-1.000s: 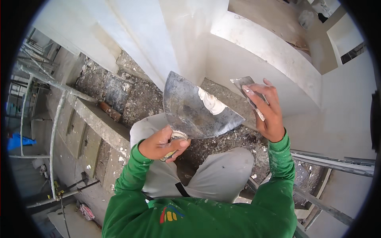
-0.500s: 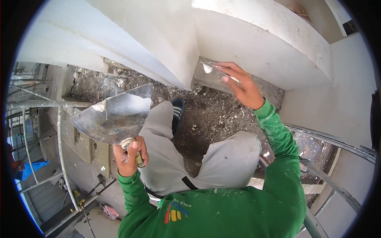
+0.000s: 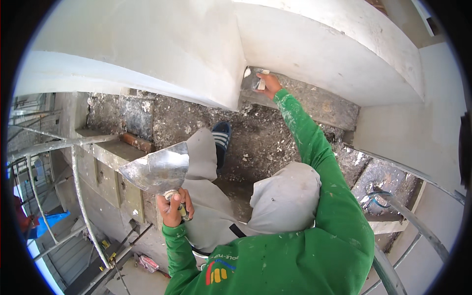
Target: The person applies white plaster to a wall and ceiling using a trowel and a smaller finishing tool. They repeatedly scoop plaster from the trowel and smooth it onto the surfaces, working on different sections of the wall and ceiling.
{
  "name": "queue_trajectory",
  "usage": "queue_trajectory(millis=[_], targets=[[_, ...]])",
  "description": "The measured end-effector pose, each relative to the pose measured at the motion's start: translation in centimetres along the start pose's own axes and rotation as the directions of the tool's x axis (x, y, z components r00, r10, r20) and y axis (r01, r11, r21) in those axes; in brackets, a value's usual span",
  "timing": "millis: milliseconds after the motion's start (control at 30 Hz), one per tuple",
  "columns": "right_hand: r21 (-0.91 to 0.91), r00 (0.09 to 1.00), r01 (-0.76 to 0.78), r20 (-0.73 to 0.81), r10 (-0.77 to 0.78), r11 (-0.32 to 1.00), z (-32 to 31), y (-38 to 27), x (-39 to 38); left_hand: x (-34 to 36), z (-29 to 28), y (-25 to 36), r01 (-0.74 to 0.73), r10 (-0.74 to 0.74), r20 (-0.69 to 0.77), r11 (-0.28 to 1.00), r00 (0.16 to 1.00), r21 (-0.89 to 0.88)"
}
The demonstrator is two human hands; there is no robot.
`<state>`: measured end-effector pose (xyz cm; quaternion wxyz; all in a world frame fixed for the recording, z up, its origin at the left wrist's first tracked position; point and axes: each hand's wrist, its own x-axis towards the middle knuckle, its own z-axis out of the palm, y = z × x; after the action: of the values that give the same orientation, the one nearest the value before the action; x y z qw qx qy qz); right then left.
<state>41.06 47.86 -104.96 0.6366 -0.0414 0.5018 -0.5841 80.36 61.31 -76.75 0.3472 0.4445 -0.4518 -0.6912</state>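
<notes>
Off to the left, the left hand (image 3: 173,209) has a clenched grip on the handle of a metal plaster board (image 3: 156,170), held low beside the knee. Further right, the right hand (image 3: 268,84) reaches up, grasping a small trowel (image 3: 251,78) pressed against the underside of the white plastered beam (image 3: 187,54).

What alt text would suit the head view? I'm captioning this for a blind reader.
A person in green sleeves, seen from above, reaches the right hand with a small trowel to a white plastered ledge, while the left hand grips a metal plaster hawk by its handle. Scaffold tubes stand at left.
</notes>
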Motion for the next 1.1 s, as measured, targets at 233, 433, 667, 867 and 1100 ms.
queue_trajectory(millis=[233, 433, 667, 867, 1100], targets=[[-0.330, 0.984, 0.162, 0.124, -0.127, 0.930, 1.0, 0.4, 3.0, 0.1, -0.1, -0.2, -0.052, 0.048, -0.082, 0.998, 0.995, -0.047], [-0.219, 1.000, 0.013, -0.010, -0.015, 0.976, 5.5, -3.4, 0.2, 0.1, -0.7, -0.6, -0.111, 0.105, -0.066, 0.989, 0.992, -0.094], [-0.264, 0.969, 0.212, 0.184, -0.167, 0.941, 13.9, -15.0, -11.5, 0.4, -0.9, -0.6, -0.071, 0.072, 0.007, 0.991, 0.997, -0.112], [-0.436, 0.924, 0.368, 0.269, -0.272, 0.821, 21.3, -22.9, -18.6, 0.8, -0.7, -0.7, -0.045, 0.058, 0.099, 0.991, 0.993, -0.129], [-0.486, 0.471, 0.857, 0.606, -0.641, 0.170, 22.4, -25.7, -25.2, 0.8, 1.6, 0.1, 0.049, 0.009, 0.275, 0.978, 0.961, -0.202]])
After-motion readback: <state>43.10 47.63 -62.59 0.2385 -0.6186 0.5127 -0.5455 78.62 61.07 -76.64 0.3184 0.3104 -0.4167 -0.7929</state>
